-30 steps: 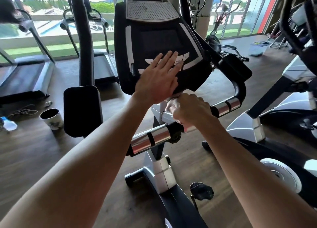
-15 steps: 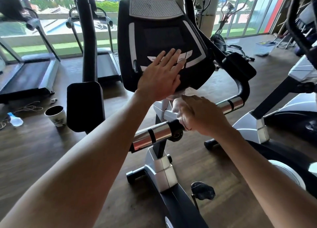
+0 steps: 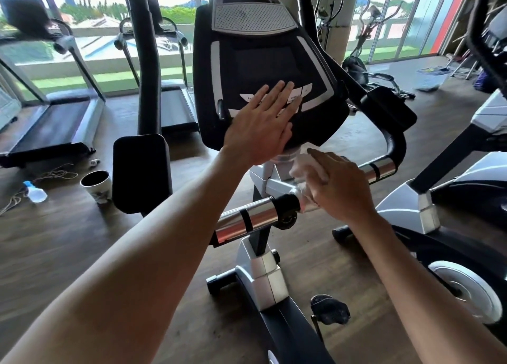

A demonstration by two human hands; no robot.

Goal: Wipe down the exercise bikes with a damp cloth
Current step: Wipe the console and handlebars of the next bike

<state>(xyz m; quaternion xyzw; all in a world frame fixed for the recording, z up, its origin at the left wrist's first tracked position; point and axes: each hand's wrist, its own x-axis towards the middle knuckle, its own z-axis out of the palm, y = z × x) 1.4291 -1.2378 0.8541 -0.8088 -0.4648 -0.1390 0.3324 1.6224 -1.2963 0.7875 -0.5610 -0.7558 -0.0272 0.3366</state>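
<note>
You're mid-wipe on the black-and-silver exercise bike (image 3: 263, 270) — left hand (image 3: 260, 127) flat, fingers straight together, bracing its black console (image 3: 263, 62), right hand (image 3: 340, 184) curled round the crumpled white cloth (image 3: 300, 169) at the handlebar stem (partly hidden) — next, rub outward along the chrome grip (image 3: 381, 170).

Single head-worn wide-angle view, looking forward and down from the person's own height. It sits close over the exercise bike (image 3: 269, 276), whose console (image 3: 263, 62) fills the upper centre, both forearms reaching in from the bottom edge. Strong barrel distortion bends the frame edges. Treadmills (image 3: 55, 122) and windows lie farther back at left, a second bike (image 3: 452, 226) near at right. No second view.
</note>
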